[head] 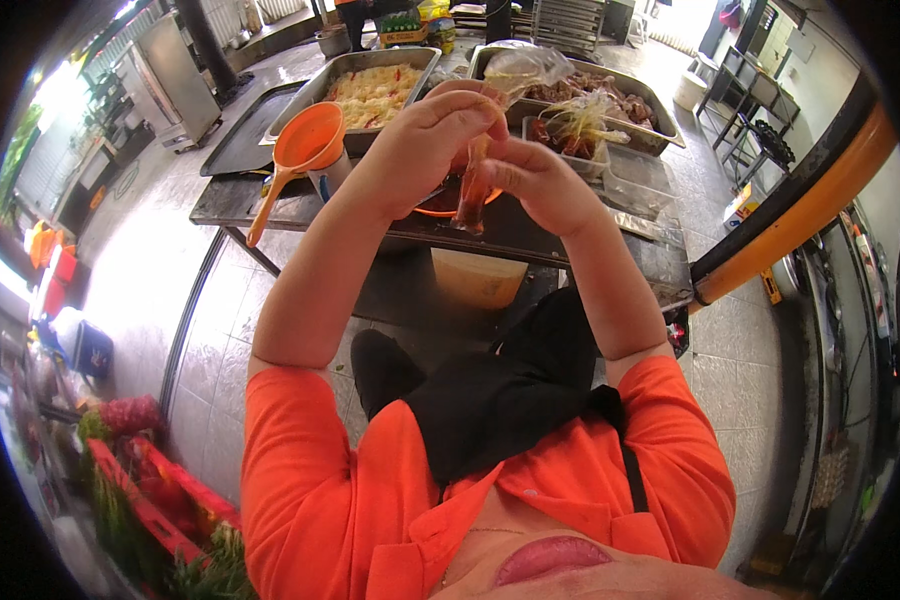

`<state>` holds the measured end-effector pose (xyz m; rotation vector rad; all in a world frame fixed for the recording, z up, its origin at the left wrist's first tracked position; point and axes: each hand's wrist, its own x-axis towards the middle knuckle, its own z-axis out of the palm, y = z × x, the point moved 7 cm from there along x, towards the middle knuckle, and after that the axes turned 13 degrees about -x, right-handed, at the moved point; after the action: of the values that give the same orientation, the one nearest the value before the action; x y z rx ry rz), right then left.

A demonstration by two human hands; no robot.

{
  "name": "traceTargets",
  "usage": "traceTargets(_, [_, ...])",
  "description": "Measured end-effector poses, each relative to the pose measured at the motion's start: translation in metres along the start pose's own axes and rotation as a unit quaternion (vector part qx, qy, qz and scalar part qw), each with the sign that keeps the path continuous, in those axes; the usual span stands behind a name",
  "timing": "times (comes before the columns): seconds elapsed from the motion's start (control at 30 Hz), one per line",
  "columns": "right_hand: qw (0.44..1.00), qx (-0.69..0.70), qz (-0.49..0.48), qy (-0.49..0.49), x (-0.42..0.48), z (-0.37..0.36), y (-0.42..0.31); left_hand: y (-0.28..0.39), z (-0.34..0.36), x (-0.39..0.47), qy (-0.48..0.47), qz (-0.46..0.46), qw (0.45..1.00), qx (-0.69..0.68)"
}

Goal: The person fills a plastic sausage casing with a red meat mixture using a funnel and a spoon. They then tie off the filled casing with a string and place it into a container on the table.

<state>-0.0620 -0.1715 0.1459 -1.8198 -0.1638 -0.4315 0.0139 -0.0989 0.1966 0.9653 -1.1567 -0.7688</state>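
Observation:
A small clear plastic bag of red-brown sauce (471, 196) hangs between my hands, above an orange-rimmed bowl (439, 213) that it partly hides. My left hand (450, 131) pinches the twisted neck of the bag from the left side of the picture. From the right side, my right hand (536, 176) has its fingers on the bag just below. Behind them a clear plastic bag (529, 66) puffs out. Several tied sauce bags (574, 135) lie in a clear plastic tub to the right. Which arm is which is hard to tell here; I name them by side.
An orange strainer (309, 139) rests on a container at the left of the table. Behind stand a steel tray of shredded pale food (375, 94) and a steel tray of meat pieces (630, 101). An orange-and-black post (802, 202) rises at the right.

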Motion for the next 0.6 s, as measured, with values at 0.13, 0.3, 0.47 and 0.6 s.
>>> traceTargets(0.13, [0.996,0.008,-0.015,0.090,0.007,-0.019,-0.004,-0.004,0.002,0.003,-0.018,0.035,0.997,0.061])
traceTargets(0.3, [0.998,0.036,0.015,0.042,0.010,-0.014,0.007,-0.017,-0.002,0.004,0.028,-0.065,0.996,-0.054])
traceTargets(0.47, [0.997,0.017,0.070,0.017,0.001,0.005,0.016,-0.007,-0.003,0.002,0.069,0.007,0.993,-0.091])
traceTargets(0.6, [0.997,0.045,0.066,0.017,-0.002,0.008,0.023,-0.017,-0.003,0.002,0.076,-0.029,0.987,-0.142])
